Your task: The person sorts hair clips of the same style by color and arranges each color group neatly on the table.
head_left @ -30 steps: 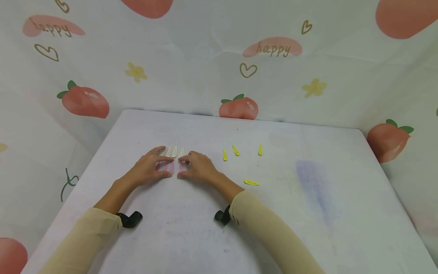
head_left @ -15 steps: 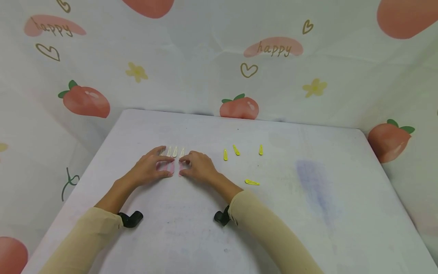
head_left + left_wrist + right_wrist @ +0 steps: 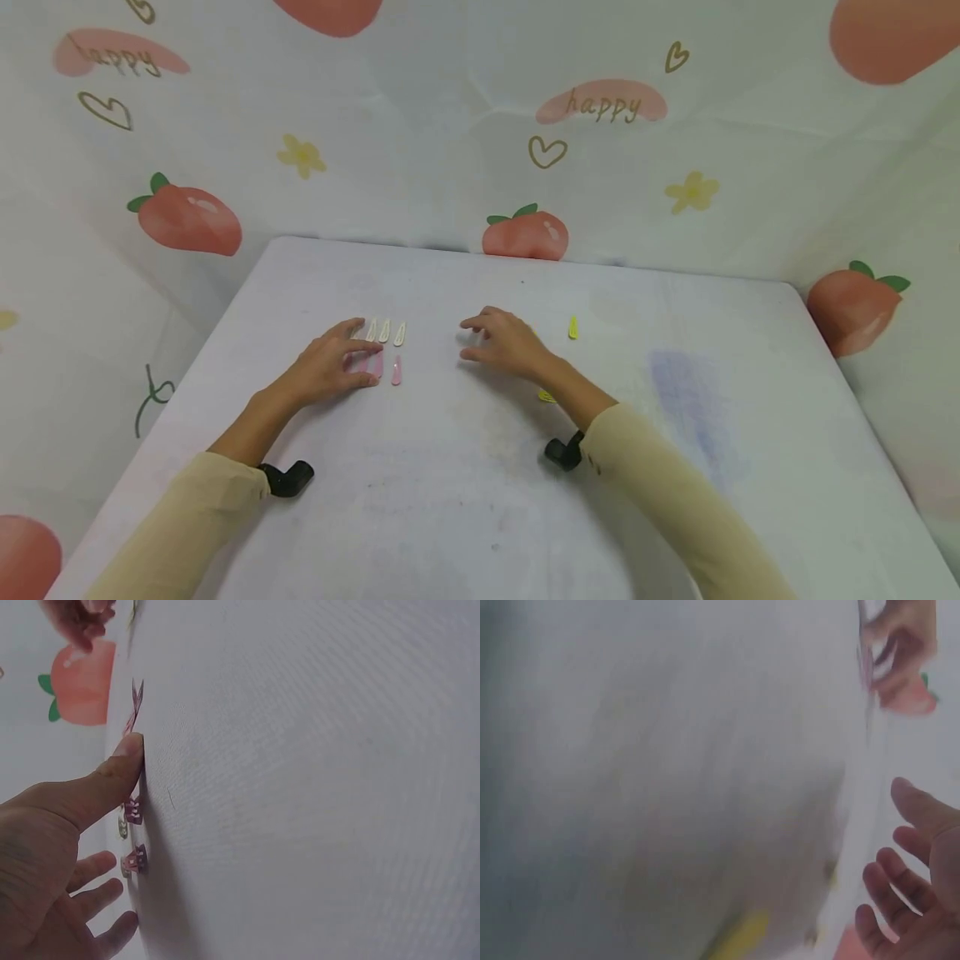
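In the head view my left hand rests over a row of pink hair clips, its index finger and thumb at the two ends of one pink clip. Its other fingers hide part of the row. The left wrist view shows the thumb low at the table beside a pink clip, the fingers spread loosely. Just right of the hand lies a separate pink clip. White hair clips line up behind the pink ones. My right hand hovers with relaxed fingers, holding nothing, between these rows and the yellow clips.
One yellow hair clip lies at the back right. Another yellow clip is partly covered by the right forearm, and more yellow shows behind the right hand. The white table backs onto a peach-print cloth.
My right hand has let go of the rightmost pink clip and moved right toward the yellow clips, leaving that pink clip on the table. The left hand stays in place.
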A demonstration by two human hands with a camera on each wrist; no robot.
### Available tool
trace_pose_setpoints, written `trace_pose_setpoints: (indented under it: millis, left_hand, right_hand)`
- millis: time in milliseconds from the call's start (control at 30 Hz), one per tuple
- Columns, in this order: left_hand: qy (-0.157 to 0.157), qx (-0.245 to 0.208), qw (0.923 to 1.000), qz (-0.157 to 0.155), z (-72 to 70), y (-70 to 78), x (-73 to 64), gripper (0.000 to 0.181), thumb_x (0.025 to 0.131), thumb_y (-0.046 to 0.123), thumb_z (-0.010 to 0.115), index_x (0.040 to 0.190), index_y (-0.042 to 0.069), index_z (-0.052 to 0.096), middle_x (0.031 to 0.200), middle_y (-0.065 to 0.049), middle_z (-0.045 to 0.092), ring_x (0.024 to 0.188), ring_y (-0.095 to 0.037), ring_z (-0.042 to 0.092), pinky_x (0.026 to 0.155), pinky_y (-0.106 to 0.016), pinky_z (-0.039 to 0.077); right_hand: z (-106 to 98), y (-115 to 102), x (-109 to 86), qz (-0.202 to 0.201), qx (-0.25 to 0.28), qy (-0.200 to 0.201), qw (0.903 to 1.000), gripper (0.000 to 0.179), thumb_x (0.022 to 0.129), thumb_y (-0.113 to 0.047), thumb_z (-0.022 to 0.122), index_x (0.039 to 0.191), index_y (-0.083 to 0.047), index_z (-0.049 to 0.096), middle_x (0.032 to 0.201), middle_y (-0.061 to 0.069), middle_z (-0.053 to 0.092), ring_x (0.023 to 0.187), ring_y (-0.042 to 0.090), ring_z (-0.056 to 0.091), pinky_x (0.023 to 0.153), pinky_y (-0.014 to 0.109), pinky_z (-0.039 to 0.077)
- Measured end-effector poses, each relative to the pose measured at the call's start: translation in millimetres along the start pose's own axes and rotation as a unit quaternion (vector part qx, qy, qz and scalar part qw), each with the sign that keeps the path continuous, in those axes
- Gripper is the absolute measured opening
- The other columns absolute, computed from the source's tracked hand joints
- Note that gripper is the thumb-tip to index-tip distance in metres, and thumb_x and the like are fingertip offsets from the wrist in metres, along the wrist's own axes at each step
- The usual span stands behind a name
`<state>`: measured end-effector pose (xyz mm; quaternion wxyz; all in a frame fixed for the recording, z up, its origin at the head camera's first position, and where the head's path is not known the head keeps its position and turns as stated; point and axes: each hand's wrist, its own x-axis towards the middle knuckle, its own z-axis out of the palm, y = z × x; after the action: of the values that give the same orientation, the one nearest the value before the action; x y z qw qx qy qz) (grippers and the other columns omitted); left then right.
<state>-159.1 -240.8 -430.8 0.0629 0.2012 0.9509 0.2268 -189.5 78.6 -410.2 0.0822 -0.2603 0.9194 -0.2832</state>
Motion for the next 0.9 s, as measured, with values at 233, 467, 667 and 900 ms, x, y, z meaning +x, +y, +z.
trace_pose_setpoints:
  millis: [233, 467, 667, 900]
  left_hand:
    - [0.0, 0.001, 1.0, 0.0, -0.8, 1.1, -1.0, 0.052, 0.082, 0.024, 0.081, 0.128, 0.004, 0.067, 0.15, -0.03, 0.036, 0.139, -0.05, 0.031, 0.107, -0.068, 0.03]
    - [0.0, 0.015, 0.9998, 0.01, -2.6, 4.6, -1.5, 0.052, 0.083, 0.023, 0.081, 0.129, 0.004, 0.066, 0.151, -0.03, 0.035, 0.139, -0.049, 0.031, 0.104, -0.07, 0.031]
    - [-0.002, 0.02, 0.9997, 0.015, -4.2, 7.9, -1.5, 0.051, 0.083, 0.022, 0.081, 0.129, 0.003, 0.066, 0.152, -0.029, 0.032, 0.14, -0.048, 0.029, 0.102, -0.072, 0.031]
    - [-0.003, 0.011, 0.9998, 0.016, -3.8, 9.4, -2.0, 0.051, 0.083, 0.021, 0.081, 0.128, 0.001, 0.066, 0.153, -0.03, 0.031, 0.141, -0.048, 0.028, 0.107, -0.067, 0.03]
  right_hand:
    - [-45, 71, -33.0, 0.056, -0.042, 0.043, 0.9966, 0.056, 0.085, -0.031, 0.079, 0.131, -0.004, 0.064, 0.129, 0.016, 0.058, 0.122, 0.033, 0.051, 0.105, 0.051, 0.04]
    - [-60, 121, -57.4, 0.143, -0.033, 0.053, 0.9878, 0.063, 0.084, -0.029, 0.08, 0.136, 0.0, 0.058, 0.139, 0.024, 0.05, 0.133, 0.04, 0.042, 0.111, 0.057, 0.032]
    - [-60, 131, -62.1, 0.129, 0.011, 0.054, 0.9902, 0.063, 0.084, -0.027, 0.081, 0.136, -0.001, 0.059, 0.141, 0.027, 0.045, 0.135, 0.044, 0.036, 0.112, 0.06, 0.027]
    - [-70, 134, -60.1, 0.095, 0.004, 0.009, 0.9954, 0.057, 0.089, -0.022, 0.076, 0.139, -0.002, 0.057, 0.139, 0.028, 0.046, 0.133, 0.045, 0.037, 0.11, 0.062, 0.027]
